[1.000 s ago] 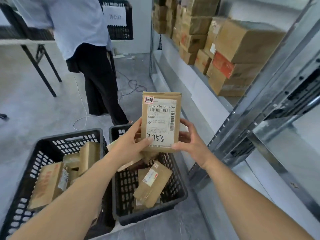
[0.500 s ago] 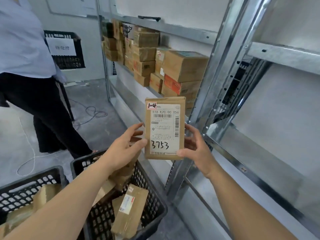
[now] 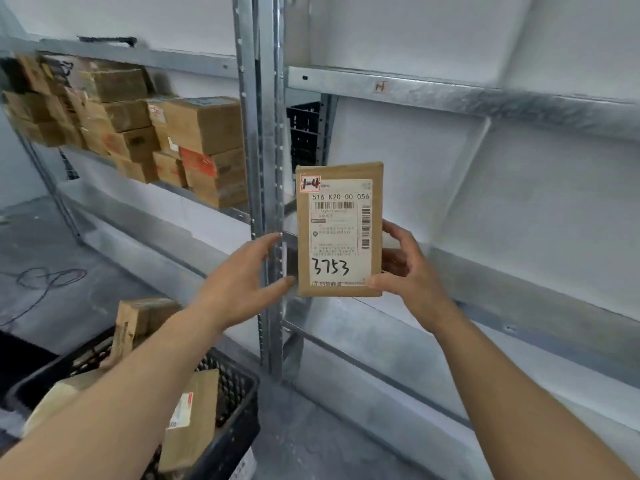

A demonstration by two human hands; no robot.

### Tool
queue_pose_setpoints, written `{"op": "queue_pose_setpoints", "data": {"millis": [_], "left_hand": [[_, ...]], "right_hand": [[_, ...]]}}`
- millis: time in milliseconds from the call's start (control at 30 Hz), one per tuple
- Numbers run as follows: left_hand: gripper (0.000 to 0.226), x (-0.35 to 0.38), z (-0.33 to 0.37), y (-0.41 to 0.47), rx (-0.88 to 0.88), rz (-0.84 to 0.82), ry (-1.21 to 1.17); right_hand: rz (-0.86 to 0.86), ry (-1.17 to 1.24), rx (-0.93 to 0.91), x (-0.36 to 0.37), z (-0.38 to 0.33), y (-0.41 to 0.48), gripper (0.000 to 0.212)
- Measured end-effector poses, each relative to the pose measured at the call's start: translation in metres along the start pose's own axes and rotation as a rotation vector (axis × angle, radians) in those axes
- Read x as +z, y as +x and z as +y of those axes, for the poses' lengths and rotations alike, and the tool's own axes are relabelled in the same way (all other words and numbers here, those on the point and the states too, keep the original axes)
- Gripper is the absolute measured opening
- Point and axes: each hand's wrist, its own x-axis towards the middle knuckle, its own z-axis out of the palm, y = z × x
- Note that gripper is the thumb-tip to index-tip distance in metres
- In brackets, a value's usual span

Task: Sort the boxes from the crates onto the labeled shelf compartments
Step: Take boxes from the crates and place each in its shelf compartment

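1. A flat brown box (image 3: 340,230) stood upright in the air in front of the metal shelf upright (image 3: 268,168), its white label facing the person
2. The label carried a red-framed tag reading 1-4, a barcode, and the handwritten number 3753
3. The right hand (image 3: 407,271) pinched the box by its right edge, thumb on the lower front corner and fingers curled behind
4. The left hand (image 3: 242,285) was spread, its thumb tip just touching the lower left corner
5. A shelf beam (image 3: 450,95) above bore a small tag I could not read for certain
6. Stacked cartons (image 3: 194,147) filled the bay to the left
7. A black crate (image 3: 228,403) below held more boxes
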Motion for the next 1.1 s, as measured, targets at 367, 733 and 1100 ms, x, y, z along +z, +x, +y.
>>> {"op": "queue_pose_setpoints", "data": {"millis": [367,733,1100], "left_hand": [[0.081,0.055,0.179,-0.051,0.371,-0.080,0.017],[0.080,0.105,0.345,-0.095,0.726,-0.192,-0.036],[0.079,0.174,0.477,-0.102,0.975,-0.279,-0.074]], "right_hand": [[0.364,-0.060,-0.034,-0.125,-0.035,-0.203,0.078],[0.730,-0.232,-0.003,-0.210,-0.067,-0.370,0.077],[1.005,-0.241,-0.018,-0.289,-0.063,-0.450,0.073]]}}
